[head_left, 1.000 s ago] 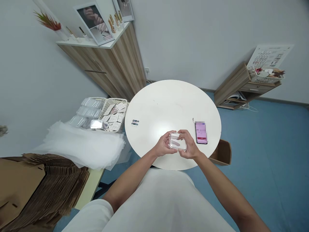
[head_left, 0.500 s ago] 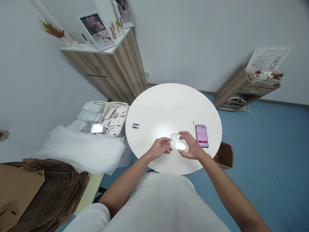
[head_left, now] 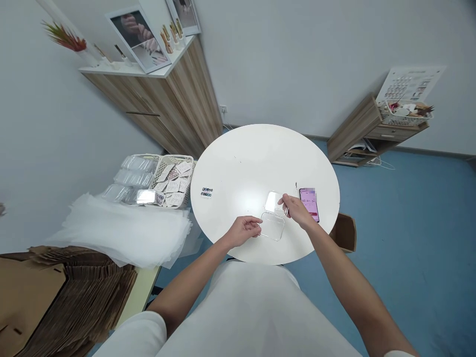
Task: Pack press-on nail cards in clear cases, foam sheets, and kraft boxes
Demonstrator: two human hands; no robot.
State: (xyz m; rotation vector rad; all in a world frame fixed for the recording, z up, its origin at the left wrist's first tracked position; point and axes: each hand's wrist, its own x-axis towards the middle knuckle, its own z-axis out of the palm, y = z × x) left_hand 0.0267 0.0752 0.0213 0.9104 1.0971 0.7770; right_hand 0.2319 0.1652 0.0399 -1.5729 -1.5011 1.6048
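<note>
Centrally, a round white table (head_left: 230,158) spreads out; to its left, one pale basket (head_left: 158,162) holds clear cases (head_left: 137,162), its neighbouring basket (head_left: 188,190) printed cards (head_left: 173,186). Over the table's near part, the left hand (head_left: 243,231) pinches an opened clear box (head_left: 272,228) by its lower half, the right hand (head_left: 295,209) its upper.

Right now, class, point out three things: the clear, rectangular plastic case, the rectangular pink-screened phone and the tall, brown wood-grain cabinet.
Clear plastic case (head_left: 272,227): head view, on its near half.
Pink-screened phone (head_left: 309,204): head view, on its lit screen.
Wood-grain cabinet (head_left: 193,89): head view, on its side panel.
</note>
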